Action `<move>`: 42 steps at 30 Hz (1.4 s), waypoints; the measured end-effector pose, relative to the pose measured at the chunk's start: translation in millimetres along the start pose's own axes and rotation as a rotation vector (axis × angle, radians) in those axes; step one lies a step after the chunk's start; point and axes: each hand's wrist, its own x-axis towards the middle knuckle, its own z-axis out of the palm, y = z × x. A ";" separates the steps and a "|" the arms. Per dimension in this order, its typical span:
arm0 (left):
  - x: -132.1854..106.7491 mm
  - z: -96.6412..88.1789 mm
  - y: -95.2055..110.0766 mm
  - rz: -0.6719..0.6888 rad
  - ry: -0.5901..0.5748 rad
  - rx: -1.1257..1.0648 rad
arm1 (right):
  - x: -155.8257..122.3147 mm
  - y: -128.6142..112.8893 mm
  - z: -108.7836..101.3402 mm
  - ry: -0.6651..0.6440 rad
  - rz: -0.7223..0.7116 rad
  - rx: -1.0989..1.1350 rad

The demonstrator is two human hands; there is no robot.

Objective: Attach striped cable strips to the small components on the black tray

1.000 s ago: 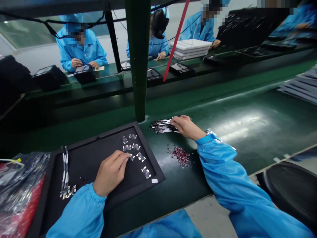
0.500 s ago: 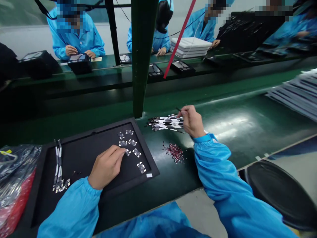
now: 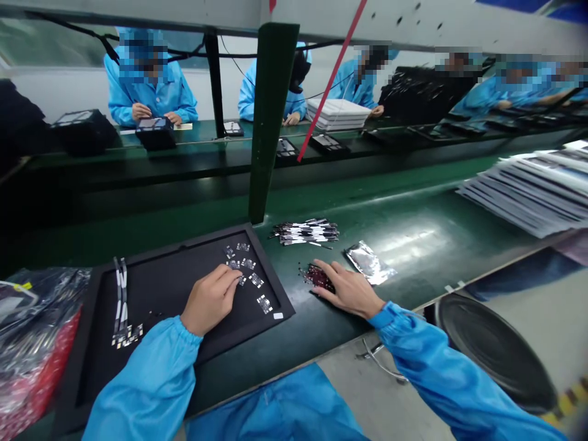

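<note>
My left hand [image 3: 212, 298] is closed in a pinch over the black tray [image 3: 177, 288]. Its fingertips grip the edge of a small circuit board [image 3: 242, 280]. Several more such boards lie around it, one of them a lone circuit board [image 3: 264, 304] nearer the tray's front corner. My right hand [image 3: 350, 289] reaches over the heap of tiny dark red parts [image 3: 309, 275], thumb and fingers apart, covering part of it. A small dark bit shows by the thumb tip; I cannot tell what it is. Beyond lies a bundle of black-and-white strips [image 3: 305, 232].
A silvery packet [image 3: 369, 262] lies right of my right hand. Strips with boards [image 3: 120, 300] lie at the tray's left. A green post [image 3: 271, 122] rises behind the tray. Stacked grey sheets [image 3: 519, 190] lie at far right, plastic bags [image 3: 41, 337] at left. Co-workers sit across.
My right hand has come down from the strip bundle to the red parts, its pinch now spread, uncovering the silvery packet. My left hand stays at the boards. The view has tilted up.
</note>
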 end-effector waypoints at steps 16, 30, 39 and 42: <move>0.6 9.3 4.5 -0.033 -0.111 0.050 | 48.4 11.1 0.1 0.156 0.194 0.188; -4.6 8.2 3.2 -0.024 -0.098 -0.025 | 80.1 -19.5 -15.4 -0.077 0.113 0.313; 11.6 -2.0 16.9 -0.525 0.070 -0.667 | 71.0 -60.7 -55.5 0.046 -0.055 0.581; 21.0 -4.4 19.7 -0.745 0.082 -1.105 | 80.1 -82.1 -53.0 0.209 -0.204 0.616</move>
